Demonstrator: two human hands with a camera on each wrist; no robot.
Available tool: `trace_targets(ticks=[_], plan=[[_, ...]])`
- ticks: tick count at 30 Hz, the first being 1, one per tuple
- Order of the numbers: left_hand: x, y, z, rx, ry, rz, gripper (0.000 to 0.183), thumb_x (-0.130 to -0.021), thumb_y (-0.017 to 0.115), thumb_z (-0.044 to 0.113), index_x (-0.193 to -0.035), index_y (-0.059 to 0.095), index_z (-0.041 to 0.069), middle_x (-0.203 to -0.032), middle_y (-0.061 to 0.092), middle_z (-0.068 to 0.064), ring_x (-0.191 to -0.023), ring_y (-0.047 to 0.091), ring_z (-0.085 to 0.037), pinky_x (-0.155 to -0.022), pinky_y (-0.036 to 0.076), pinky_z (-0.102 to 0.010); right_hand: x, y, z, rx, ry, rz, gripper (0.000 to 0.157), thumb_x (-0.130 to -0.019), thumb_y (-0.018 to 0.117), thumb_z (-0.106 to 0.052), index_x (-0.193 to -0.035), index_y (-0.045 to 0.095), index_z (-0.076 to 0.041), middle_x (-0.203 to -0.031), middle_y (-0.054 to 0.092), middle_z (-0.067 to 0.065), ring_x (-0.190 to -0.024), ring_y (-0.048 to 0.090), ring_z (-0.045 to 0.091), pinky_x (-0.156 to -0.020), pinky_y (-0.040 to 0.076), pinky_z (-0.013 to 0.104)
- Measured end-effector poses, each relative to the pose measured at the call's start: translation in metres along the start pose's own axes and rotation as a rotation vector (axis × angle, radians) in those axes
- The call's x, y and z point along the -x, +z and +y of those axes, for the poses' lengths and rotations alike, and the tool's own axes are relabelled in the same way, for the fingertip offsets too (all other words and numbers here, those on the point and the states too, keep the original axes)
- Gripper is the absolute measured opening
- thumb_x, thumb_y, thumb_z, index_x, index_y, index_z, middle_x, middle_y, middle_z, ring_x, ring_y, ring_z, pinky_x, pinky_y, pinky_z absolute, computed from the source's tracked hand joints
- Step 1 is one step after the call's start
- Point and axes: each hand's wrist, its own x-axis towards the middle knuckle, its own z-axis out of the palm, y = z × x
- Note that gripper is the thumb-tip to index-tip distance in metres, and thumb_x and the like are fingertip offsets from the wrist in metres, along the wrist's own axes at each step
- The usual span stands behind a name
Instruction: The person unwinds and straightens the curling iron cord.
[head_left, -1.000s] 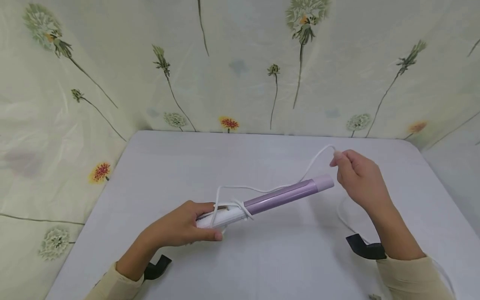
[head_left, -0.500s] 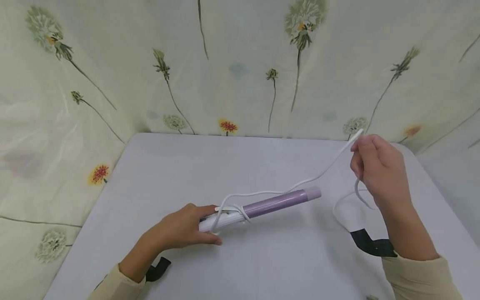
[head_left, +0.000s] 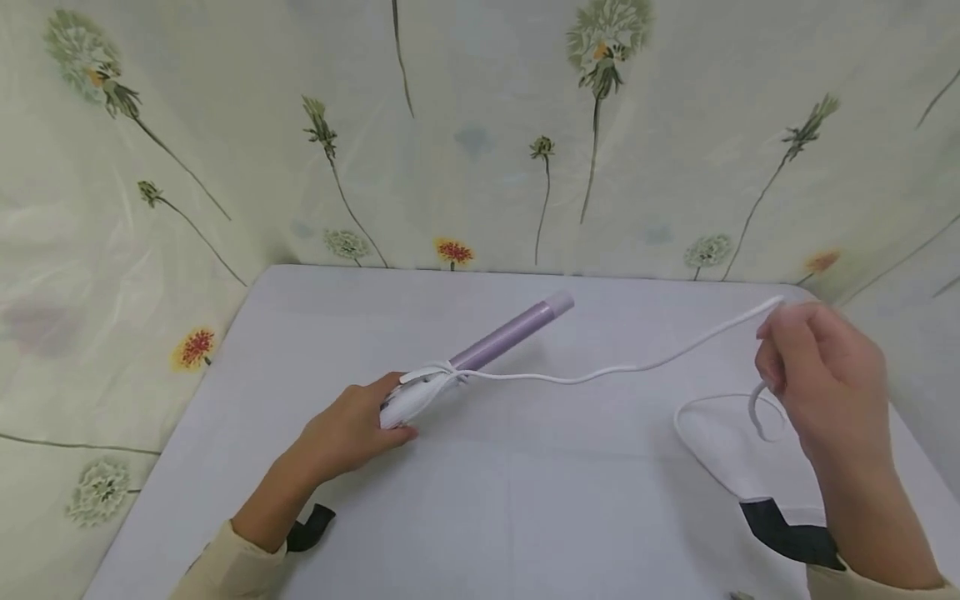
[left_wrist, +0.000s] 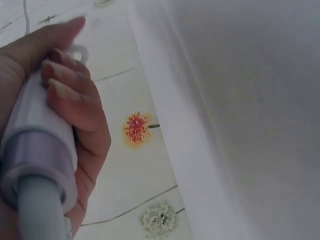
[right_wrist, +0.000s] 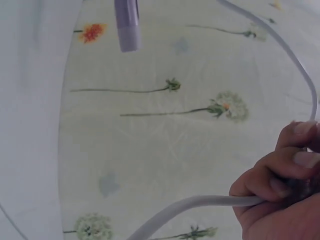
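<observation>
A curling iron (head_left: 504,337) with a purple barrel and white handle tilts up to the right over the table. My left hand (head_left: 337,437) grips its handle, fingers wrapped round the white part; the purple collar (left_wrist: 40,157) at the cord end shows in the left wrist view. White cord (head_left: 570,380) loops round the iron where handle meets barrel, then stretches right. My right hand (head_left: 836,387) pinches the cord at the right of the table, fingers curled. In the right wrist view, the barrel's pale tip (right_wrist: 130,39) shows well apart from that hand.
More cord (head_left: 693,450) hangs in a loose loop below the right hand. The white table (head_left: 510,500) has its far edge against a flower-printed sheet (head_left: 480,183). Black curved pieces (head_left: 791,533) sit at both wrists.
My right hand has pulled the cord farther right. The iron has swung up to a steeper tilt, its tip moving left, and the cord now leaves it from the wrap rather than along the barrel.
</observation>
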Motion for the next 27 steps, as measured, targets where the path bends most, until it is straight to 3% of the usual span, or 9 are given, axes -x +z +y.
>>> trace_targets(ticks=[3, 5, 6, 9, 12, 15, 18, 21, 27], plan=[[-0.002, -0.006, -0.006, 0.000, -0.015, 0.071, 0.061, -0.090, 0.081, 0.022, -0.144, 0.054, 0.013, -0.104, 0.071, -0.008, -0.084, 0.063, -0.020, -0.067, 0.052, -0.037, 0.004, -0.008, 0.013, -0.181, -0.103, -0.068, 0.017, -0.103, 0.053, 0.006, -0.089, 0.061, 0.012, -0.063, 0.051, 0.003, -0.059, 0.043, 0.015, -0.049, 0.036, 0.022], [-0.003, -0.009, -0.011, 0.020, -0.033, 0.105, 0.061, -0.091, 0.078, 0.020, -0.144, 0.052, 0.010, -0.108, 0.071, -0.013, -0.087, 0.064, -0.024, -0.068, 0.054, -0.039, 0.007, -0.014, 0.021, -0.211, -0.181, -0.149, 0.012, -0.097, 0.055, 0.016, -0.089, 0.063, 0.014, -0.064, 0.052, 0.001, -0.059, 0.043, 0.012, -0.049, 0.036, 0.022], [-0.004, -0.012, -0.013, 0.040, -0.044, 0.118, 0.061, -0.091, 0.077, 0.020, -0.145, 0.051, 0.008, -0.111, 0.071, -0.015, -0.090, 0.065, -0.026, -0.069, 0.054, -0.040, 0.008, -0.018, 0.025, -0.199, -0.218, -0.201, 0.013, -0.094, 0.055, 0.020, -0.089, 0.065, 0.013, -0.066, 0.054, 0.001, -0.061, 0.045, 0.011, -0.051, 0.037, 0.022], [-0.008, -0.017, -0.021, 0.112, -0.075, 0.155, 0.063, -0.092, 0.076, 0.022, -0.146, 0.049, 0.004, -0.120, 0.068, -0.019, -0.097, 0.064, -0.031, -0.072, 0.056, -0.044, 0.013, -0.028, 0.036, -0.026, -0.270, -0.370, 0.025, -0.090, 0.058, 0.023, -0.091, 0.070, 0.001, -0.072, 0.058, -0.004, -0.064, 0.048, 0.009, -0.052, 0.039, 0.024], [-0.012, -0.020, -0.029, 0.180, -0.111, 0.183, 0.070, -0.092, 0.078, 0.032, -0.149, 0.047, 0.006, -0.129, 0.064, -0.019, -0.105, 0.062, -0.034, -0.075, 0.056, -0.045, 0.015, -0.033, 0.049, 0.081, -0.202, -0.571, 0.029, -0.093, 0.063, 0.017, -0.093, 0.071, -0.012, -0.074, 0.059, -0.004, -0.062, 0.050, 0.011, -0.051, 0.040, 0.028], [-0.014, -0.023, -0.033, 0.269, -0.162, 0.183, 0.081, -0.089, 0.082, 0.043, -0.153, 0.045, 0.010, -0.130, 0.060, -0.019, -0.102, 0.061, -0.035, -0.070, 0.057, -0.042, 0.015, -0.033, 0.061, 0.210, -0.091, -0.689, 0.023, -0.099, 0.068, 0.000, -0.089, 0.071, -0.021, -0.067, 0.053, -0.006, -0.059, 0.049, 0.013, -0.050, 0.039, 0.030], [-0.013, -0.025, -0.032, 0.375, -0.179, 0.169, 0.087, -0.087, 0.084, 0.047, -0.154, 0.042, 0.011, -0.124, 0.058, -0.020, -0.089, 0.061, -0.033, -0.062, 0.056, -0.038, 0.012, -0.033, 0.075, 0.385, 0.009, -0.728, 0.017, -0.104, 0.068, -0.017, -0.088, 0.071, -0.022, -0.066, 0.052, -0.006, -0.061, 0.048, 0.014, -0.052, 0.038, 0.030], [-0.011, -0.027, -0.032, 0.451, -0.150, 0.160, 0.078, -0.092, 0.082, 0.042, -0.150, 0.044, 0.007, -0.107, 0.058, -0.020, -0.073, 0.059, -0.028, -0.055, 0.054, -0.037, 0.003, -0.034, 0.089, 0.547, 0.089, -0.746, 0.021, -0.106, 0.063, -0.026, -0.090, 0.073, -0.017, -0.072, 0.056, -0.003, -0.068, 0.047, 0.014, -0.056, 0.037, 0.030], [-0.002, -0.027, -0.030, 0.530, -0.044, 0.101, 0.054, -0.098, 0.076, 0.030, -0.141, 0.053, 0.006, -0.077, 0.057, -0.013, -0.054, 0.054, -0.020, -0.045, 0.051, -0.037, -0.021, -0.032, 0.118, 0.696, 0.232, -0.763, 0.039, -0.108, 0.056, -0.034, -0.097, 0.075, -0.003, -0.083, 0.059, 0.006, -0.080, 0.051, 0.026, -0.063, 0.041, 0.037]])
